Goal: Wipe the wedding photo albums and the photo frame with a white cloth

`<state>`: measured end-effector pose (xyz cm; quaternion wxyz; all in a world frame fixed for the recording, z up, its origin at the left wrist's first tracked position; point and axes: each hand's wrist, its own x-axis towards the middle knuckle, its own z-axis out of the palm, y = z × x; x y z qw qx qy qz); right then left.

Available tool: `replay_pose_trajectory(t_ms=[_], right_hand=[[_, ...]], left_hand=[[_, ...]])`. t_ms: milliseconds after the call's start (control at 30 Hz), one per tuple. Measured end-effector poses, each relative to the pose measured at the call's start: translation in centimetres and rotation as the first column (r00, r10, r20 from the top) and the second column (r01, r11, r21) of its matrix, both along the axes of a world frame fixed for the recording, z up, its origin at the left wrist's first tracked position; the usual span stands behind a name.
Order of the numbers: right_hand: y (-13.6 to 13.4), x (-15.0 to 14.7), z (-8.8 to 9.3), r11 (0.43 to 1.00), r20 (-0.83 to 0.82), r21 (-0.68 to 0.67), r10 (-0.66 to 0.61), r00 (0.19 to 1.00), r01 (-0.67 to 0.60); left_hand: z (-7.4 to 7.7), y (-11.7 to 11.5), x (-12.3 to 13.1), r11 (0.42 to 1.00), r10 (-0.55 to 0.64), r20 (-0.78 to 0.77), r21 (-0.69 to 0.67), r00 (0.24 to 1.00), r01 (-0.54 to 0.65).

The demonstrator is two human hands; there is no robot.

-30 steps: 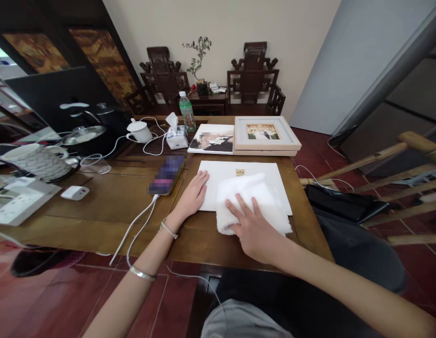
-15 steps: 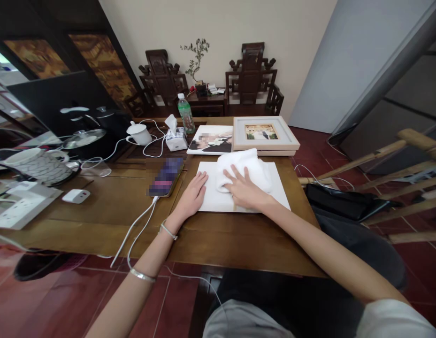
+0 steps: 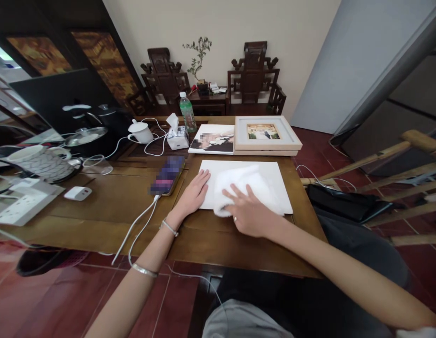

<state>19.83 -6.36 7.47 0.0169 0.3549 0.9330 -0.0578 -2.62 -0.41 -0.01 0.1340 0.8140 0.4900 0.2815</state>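
Note:
My right hand (image 3: 251, 211) lies with its fingers spread on top of a folded white towel (image 3: 258, 176), pressing it flat. The towel rests on a white rectangular board (image 3: 274, 167) and reaches its near edge, where a rolled corner shows by my fingers. My left hand (image 3: 195, 191) lies flat, fingers stretched out, at the board's left edge. Left of that hand is a phone (image 3: 167, 174) with a white cable plugged in. My right palm hides part of the towel and the board's near edge.
Behind the board are a photo print (image 3: 212, 139) and a light wooden picture frame (image 3: 291, 137). A tissue box (image 3: 178, 138), a green-labelled bottle (image 3: 187, 112) and a lidded white cup (image 3: 140, 132) stand farther left. A power strip (image 3: 19, 209) and charger (image 3: 78, 193) lie at far left.
My right hand and the towel have moved toward me, from the middle of the board to its near edge. My left hand stays at the board's left edge.

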Motion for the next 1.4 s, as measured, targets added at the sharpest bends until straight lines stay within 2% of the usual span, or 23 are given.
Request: replay_pose_trajectory(t_ms=[133, 233, 333, 533, 600, 667, 767, 933, 1033, 1100, 1167, 1233, 1333, 1400], right_hand=[[5.9, -0.9, -1.0, 0.991, 0.024, 0.09, -0.104, 0.994, 0.102], [7.6, -1.4, -1.7, 0.976, 0.045, 0.178, -0.135, 0.99, 0.126], [5.7, -1.4, -2.1, 0.974, 0.068, 0.207, -0.103, 0.992, 0.087], [-2.7, -0.6, -1.7, 0.981, 0.002, 0.166, 0.101, 0.995, -0.1], [-4.1, -0.5, -1.4, 0.976, -0.005, 0.148, 0.162, 0.987, -0.159], [-4.2, -0.5, -1.1, 0.975, -0.003, 0.131, 0.183, 0.983, -0.181], [-1.9, -0.8, -0.9, 0.981, 0.007, 0.109, 0.162, 0.987, -0.162], [4.4, -2.3, -0.8, 0.992, 0.057, 0.123, -0.007, 0.998, 0.0], [6.8, -3.9, -0.9, 0.98, 0.046, 0.17, -0.116, 0.992, 0.107], [7.1, -4.9, -1.1, 0.974, 0.045, 0.182, -0.147, 0.988, 0.137], [6.5, -5.7, -1.4, 0.982, 0.056, 0.172, -0.088, 0.995, 0.077], [5.1, -5.8, -1.5, 0.986, 0.056, 0.155, 0.051, 0.997, -0.06], [2.5, -4.7, -1.2, 0.96, 0.013, 0.137, 0.246, 0.969, -0.246], [0.8, -3.4, -0.5, 0.946, -0.028, 0.116, 0.307, 0.951, -0.302]], left_hand=[[-0.1, 0.1, -0.1, 1.0, -0.001, 0.005, -0.004, 1.0, 0.001], [-0.2, 0.1, -0.1, 1.0, 0.0, 0.009, -0.003, 1.0, 0.0], [-0.2, 0.1, -0.1, 1.0, 0.006, 0.009, -0.001, 1.0, -0.006], [-0.3, 0.2, 0.1, 1.0, 0.012, 0.012, 0.009, 1.0, -0.012], [-0.4, 0.2, 0.1, 1.0, 0.012, 0.02, 0.014, 1.0, -0.012], [-0.4, 0.2, 0.0, 1.0, 0.009, 0.023, 0.014, 1.0, -0.009], [-0.6, 0.3, -0.1, 1.0, 0.002, 0.032, 0.008, 0.999, -0.002], [-0.5, 0.2, 0.1, 1.0, 0.013, 0.102, -0.02, 0.995, -0.011], [0.2, 0.0, 0.4, 0.996, 0.056, 0.253, -0.086, 0.966, -0.035], [0.7, -0.2, 0.5, 0.988, 0.098, 0.401, -0.149, 0.911, -0.041], [1.2, -0.3, 0.6, 0.986, 0.116, 0.524, -0.161, 0.844, -0.036], [1.4, -0.4, 0.6, 0.992, 0.108, 0.573, -0.121, 0.812, -0.047], [1.4, -0.7, 0.6, 0.995, 0.099, 0.505, -0.049, 0.857, -0.085], [1.4, -1.0, 0.8, 0.995, 0.094, 0.406, -0.018, 0.909, -0.095]])
